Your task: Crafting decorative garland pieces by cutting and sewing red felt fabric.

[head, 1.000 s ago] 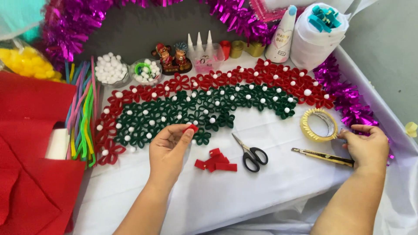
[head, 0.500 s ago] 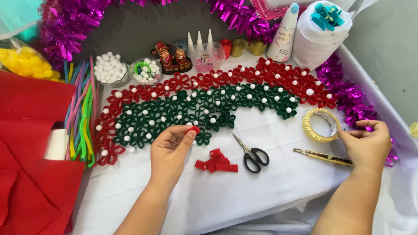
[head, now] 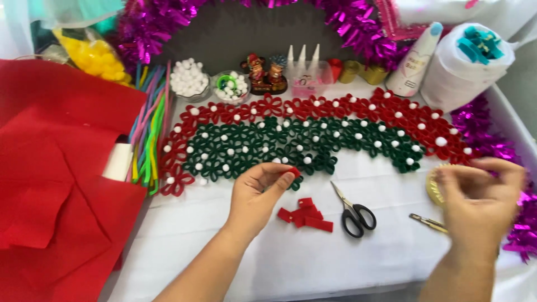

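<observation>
Currently, left hand (head: 260,193) pinches a red felt piece (head: 294,171); right hand (head: 480,196) grips a tape roll (head: 433,187), fingers closed.

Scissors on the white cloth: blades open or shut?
Shut. The scissors lie flat between the red felt pieces and the right hand, blades together as one point, untouched.

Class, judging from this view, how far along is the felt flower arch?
Done: an outer arch of red felt flowers and inner rows of green felt flowers, most with white pompoms. In hand: the left hand pinches a small red felt piece; the right hand is at the gold tape roll. Left: loose red felt strips.
</observation>
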